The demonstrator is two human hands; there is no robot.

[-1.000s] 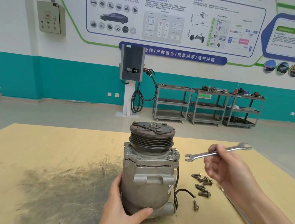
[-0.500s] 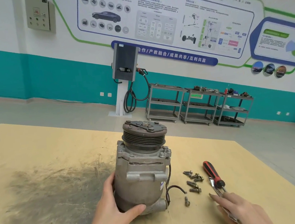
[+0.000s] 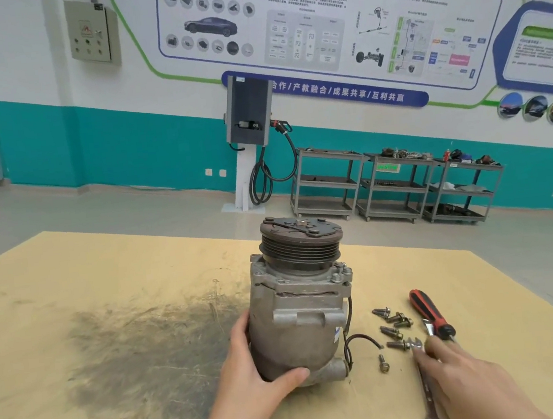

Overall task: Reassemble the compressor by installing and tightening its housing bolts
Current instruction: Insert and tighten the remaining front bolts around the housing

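The grey compressor (image 3: 297, 313) stands upright on the table, its ribbed pulley on top. My left hand (image 3: 253, 377) grips its lower body from the left, thumb across the front. Several loose bolts (image 3: 393, 327) lie to its right, and one more bolt (image 3: 384, 364) sits near the black wire loop. A silver open-end wrench (image 3: 427, 395) lies flat on the table. My right hand (image 3: 467, 384) rests low beside it, fingers extended, with the fingertips at the wrench head and close to the bolts.
A screwdriver with a red and black handle (image 3: 432, 315) lies just right of the bolts, with a second silver tool head beside it. The yellow tabletop (image 3: 106, 297) has a dark smudged patch left of the compressor. Its right edge runs near my right hand.
My right hand held the wrench up in the air, then brought it down beside the screwdriver. The wrench now lies on the table and the hand has shifted toward the bolts. The left hand kept its grip.
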